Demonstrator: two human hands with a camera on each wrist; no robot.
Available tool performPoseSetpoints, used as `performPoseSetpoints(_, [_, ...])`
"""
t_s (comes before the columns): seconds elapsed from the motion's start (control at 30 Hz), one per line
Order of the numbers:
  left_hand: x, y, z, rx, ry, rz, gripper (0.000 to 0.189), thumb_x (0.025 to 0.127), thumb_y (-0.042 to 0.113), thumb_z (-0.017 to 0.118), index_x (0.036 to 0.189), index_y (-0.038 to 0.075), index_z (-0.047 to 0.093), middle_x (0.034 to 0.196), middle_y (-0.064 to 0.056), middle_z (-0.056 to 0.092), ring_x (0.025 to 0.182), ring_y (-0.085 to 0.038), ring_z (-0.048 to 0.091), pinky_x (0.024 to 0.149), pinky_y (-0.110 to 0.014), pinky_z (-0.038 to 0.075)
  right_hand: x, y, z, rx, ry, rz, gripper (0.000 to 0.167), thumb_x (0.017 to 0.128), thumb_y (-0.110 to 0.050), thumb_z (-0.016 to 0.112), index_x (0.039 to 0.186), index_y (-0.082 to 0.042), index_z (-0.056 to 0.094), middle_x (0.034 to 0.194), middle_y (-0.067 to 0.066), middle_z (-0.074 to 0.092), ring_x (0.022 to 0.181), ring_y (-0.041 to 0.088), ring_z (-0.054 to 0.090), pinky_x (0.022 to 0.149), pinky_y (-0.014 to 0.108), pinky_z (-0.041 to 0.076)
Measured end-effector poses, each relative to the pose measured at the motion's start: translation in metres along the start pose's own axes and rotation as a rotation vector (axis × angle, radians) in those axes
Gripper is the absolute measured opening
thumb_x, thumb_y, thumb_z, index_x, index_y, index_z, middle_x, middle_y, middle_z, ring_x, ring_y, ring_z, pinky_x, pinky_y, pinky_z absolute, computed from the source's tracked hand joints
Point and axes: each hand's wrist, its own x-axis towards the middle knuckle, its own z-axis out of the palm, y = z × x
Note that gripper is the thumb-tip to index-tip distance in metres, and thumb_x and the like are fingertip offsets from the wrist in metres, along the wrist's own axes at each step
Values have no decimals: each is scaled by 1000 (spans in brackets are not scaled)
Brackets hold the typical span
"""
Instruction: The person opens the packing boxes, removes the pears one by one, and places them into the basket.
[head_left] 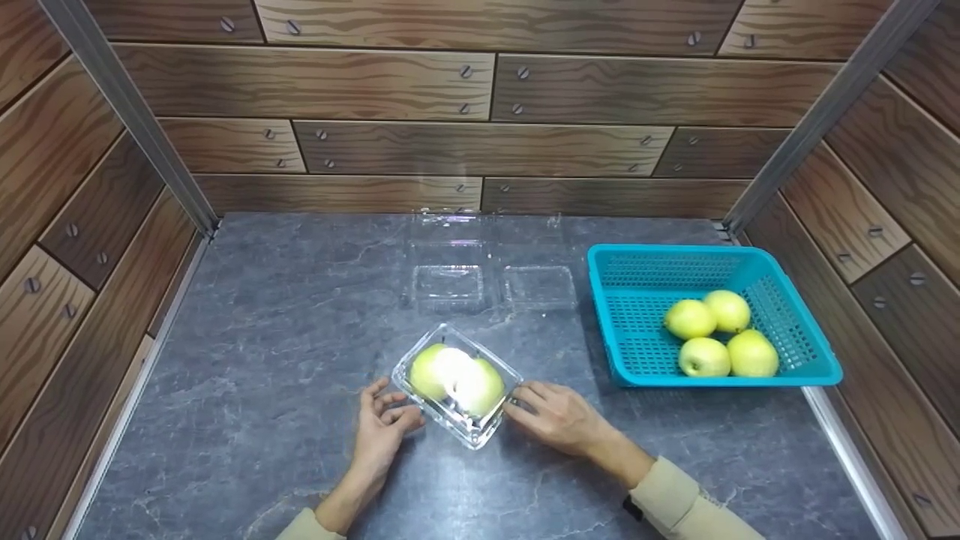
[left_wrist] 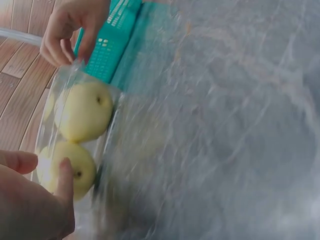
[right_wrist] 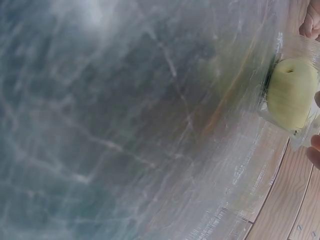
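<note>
A clear plastic clamshell box (head_left: pixel 474 439) lies turned cornerwise on the table, its lid down over yellow-green apples (head_left: pixel 427 373); bright glare hides its middle. My left hand (head_left: pixel 380 429) is at the box's left corner with fingers apart and loosely bent. In the left wrist view, its index finger extends over the near apple (left_wrist: pixel 72 162). At the right corner, my right hand (head_left: pixel 559 416) pinches the edge of the box between thumb and bent fingers. The right wrist view catches only fingertips (right_wrist: pixel 315 150) and one apple (right_wrist: pixel 291 95) inside the plastic.
To the right stands a teal perforated basket (head_left: pixel 727 381) holding several loose apples (head_left: pixel 703 357). Clear plastic boxes (head_left: pixel 448 283) sit behind the hands, near the back wall, hard to make out against the grey table (head_left: pixel 262 352). Wood-patterned panels (head_left: pixel 480 150) surround the table at the back and sides.
</note>
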Motion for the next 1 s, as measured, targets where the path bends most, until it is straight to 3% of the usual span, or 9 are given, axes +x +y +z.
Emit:
performPoseSetpoints(0.63, [0, -14, 17, -134, 48, -22, 86, 85, -11, 70, 153, -1, 17, 117, -8, 52, 82, -5, 67, 81, -23, 67, 1, -1, 1, 16, -4, 1, 27, 109, -16, 47, 102, -18, 72, 96, 0, 73, 87, 15, 71, 73, 23, 66])
performPoseSetpoints(1.0, [-6, -17, 24, -135, 28, -57, 90, 87, -11, 71, 156, 0, 15, 121, -11, 54, 87, -5, 68, 83, -23, 67, 2, -3, 2, 2, -23, -11, 24, 107, -16, 50, 101, -19, 73, 97, -1, 75, 88, 15, 72, 78, 25, 67])
